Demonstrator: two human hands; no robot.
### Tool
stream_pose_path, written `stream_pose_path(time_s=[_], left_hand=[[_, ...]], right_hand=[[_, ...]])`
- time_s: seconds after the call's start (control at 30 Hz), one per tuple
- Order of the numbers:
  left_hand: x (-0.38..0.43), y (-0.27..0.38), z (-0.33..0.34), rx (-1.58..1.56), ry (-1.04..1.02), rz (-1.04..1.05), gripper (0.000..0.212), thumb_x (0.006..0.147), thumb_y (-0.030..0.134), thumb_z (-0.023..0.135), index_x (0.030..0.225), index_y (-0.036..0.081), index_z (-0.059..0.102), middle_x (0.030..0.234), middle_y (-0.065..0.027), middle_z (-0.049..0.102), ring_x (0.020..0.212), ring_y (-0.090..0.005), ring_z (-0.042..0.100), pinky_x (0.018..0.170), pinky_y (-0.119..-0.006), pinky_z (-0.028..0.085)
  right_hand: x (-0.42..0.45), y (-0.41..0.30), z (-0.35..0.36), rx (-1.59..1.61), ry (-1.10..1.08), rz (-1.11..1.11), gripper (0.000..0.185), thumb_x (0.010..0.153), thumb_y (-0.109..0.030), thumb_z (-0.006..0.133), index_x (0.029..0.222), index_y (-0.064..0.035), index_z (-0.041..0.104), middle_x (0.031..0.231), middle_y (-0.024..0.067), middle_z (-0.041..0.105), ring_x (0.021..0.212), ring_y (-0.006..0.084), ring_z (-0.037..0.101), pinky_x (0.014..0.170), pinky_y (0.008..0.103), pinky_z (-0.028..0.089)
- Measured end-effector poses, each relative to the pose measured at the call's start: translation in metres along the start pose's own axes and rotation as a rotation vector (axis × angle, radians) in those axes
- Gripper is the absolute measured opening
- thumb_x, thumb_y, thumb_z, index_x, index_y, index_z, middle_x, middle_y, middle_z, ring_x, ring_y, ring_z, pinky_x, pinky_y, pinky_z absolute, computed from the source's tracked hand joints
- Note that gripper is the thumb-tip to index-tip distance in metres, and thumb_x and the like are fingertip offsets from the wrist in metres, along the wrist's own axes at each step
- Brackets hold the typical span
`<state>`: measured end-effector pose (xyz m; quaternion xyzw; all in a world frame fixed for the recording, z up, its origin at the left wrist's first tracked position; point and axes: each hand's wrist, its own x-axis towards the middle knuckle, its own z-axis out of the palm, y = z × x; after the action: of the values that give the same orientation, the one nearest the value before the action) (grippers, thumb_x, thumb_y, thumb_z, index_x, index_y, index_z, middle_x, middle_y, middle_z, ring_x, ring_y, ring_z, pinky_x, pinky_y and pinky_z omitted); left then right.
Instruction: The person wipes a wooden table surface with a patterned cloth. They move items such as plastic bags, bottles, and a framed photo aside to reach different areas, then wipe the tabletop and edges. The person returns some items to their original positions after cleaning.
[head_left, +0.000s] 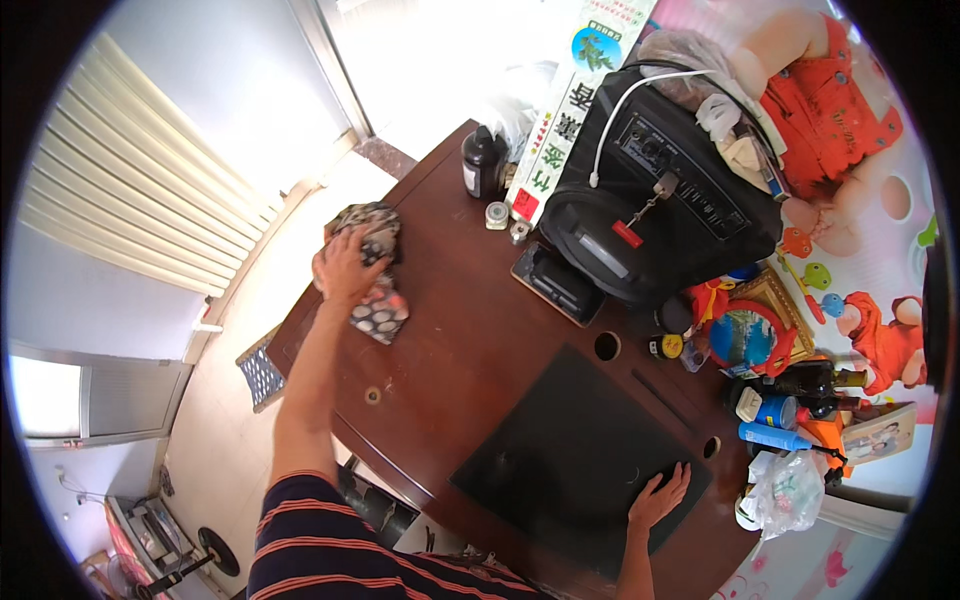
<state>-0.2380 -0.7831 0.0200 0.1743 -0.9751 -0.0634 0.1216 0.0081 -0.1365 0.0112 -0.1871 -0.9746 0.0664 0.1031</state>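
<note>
My left hand (349, 264) is clasped over a bunched patterned cloth (381, 313) at the left end of the reddish-brown wooden desk (450, 322). The cloth is dark with pale spots and a little red. One part of it sticks out above my fingers, and another lies flat below them. My palm hides its middle. On the right, my right hand (660, 495) rests with spread fingers on a square black desk mat (570, 450), near the mat's right corner. It holds nothing.
A large black portable speaker (667, 172) stands at the back beside a long printed box (555, 142). Near them are a dark bottle (482, 163) and a phone (559, 283) with a black case on it. Bottles, a picture frame (787, 307) and a plastic bag (791, 491) crowd the right edge.
</note>
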Motion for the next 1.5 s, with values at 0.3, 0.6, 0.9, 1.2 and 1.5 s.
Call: stream_pose_path(time_s=[0.3, 0.6, 0.9, 1.2, 1.5], left_hand=[[-0.201, -0.001, -0.054, 0.023, 0.07, 0.015, 0.075, 0.07, 0.035, 0.081, 0.139, 0.018, 0.055, 0.138, -0.013, 0.055, 0.131, -0.0325, 0.048, 0.115, -0.053, 0.026], [-0.209, 0.133, -0.047, -0.317, -0.174, 0.545, 0.084, 0.057, 0.034, 0.088, 0.134, 0.024, 0.058, 0.136, -0.0079, 0.053, 0.133, -0.0294, 0.044, 0.114, -0.055, 0.026], [-0.213, -0.048, -0.057, 0.089, 0.085, -0.286, 0.085, 0.076, 0.056, 0.076, 0.146, 0.02, 0.046, 0.143, -0.0117, 0.051, 0.139, -0.0307, 0.041, 0.117, -0.055, 0.019], [-0.369, 0.101, -0.085, -0.178, -0.178, 0.043, 0.081, 0.064, 0.035, 0.085, 0.138, 0.02, 0.054, 0.14, -0.0114, 0.049, 0.135, -0.0336, 0.041, 0.116, -0.055, 0.022], [-0.365, 0.19, -0.086, -0.429, -0.364, 0.671, 0.078, 0.063, 0.034, 0.085, 0.135, 0.025, 0.057, 0.137, -0.008, 0.052, 0.133, -0.0298, 0.045, 0.116, -0.055, 0.023]], right_hand=[[-0.001, 0.005, 0.006, -0.054, 0.061, -0.035, 0.045, 0.105, -0.027, 0.044, 0.145, -0.0069, 0.046, 0.155, 0.0134, 0.038, 0.14, 0.0362, 0.038, 0.114, 0.0481, 0.031], [0.0, 0.015, 0.012, -0.011, 0.102, -0.068, 0.045, 0.105, -0.029, 0.044, 0.144, -0.0066, 0.048, 0.153, 0.0139, 0.042, 0.138, 0.0357, 0.041, 0.112, 0.0484, 0.033], [-0.001, 0.009, 0.012, -0.017, 0.082, -0.059, 0.045, 0.103, -0.025, 0.05, 0.143, -0.0051, 0.047, 0.152, 0.0154, 0.041, 0.138, 0.0357, 0.041, 0.114, 0.0482, 0.032], [-0.001, 0.013, 0.013, -0.009, 0.12, -0.072, 0.044, 0.102, -0.023, 0.051, 0.141, -0.0041, 0.049, 0.152, 0.0163, 0.041, 0.139, 0.0354, 0.039, 0.116, 0.0487, 0.031], [0.0, 0.015, 0.013, 0.013, 0.163, -0.1, 0.044, 0.1, -0.021, 0.055, 0.139, -0.0028, 0.049, 0.149, 0.0184, 0.043, 0.138, 0.0368, 0.04, 0.116, 0.0488, 0.031]])
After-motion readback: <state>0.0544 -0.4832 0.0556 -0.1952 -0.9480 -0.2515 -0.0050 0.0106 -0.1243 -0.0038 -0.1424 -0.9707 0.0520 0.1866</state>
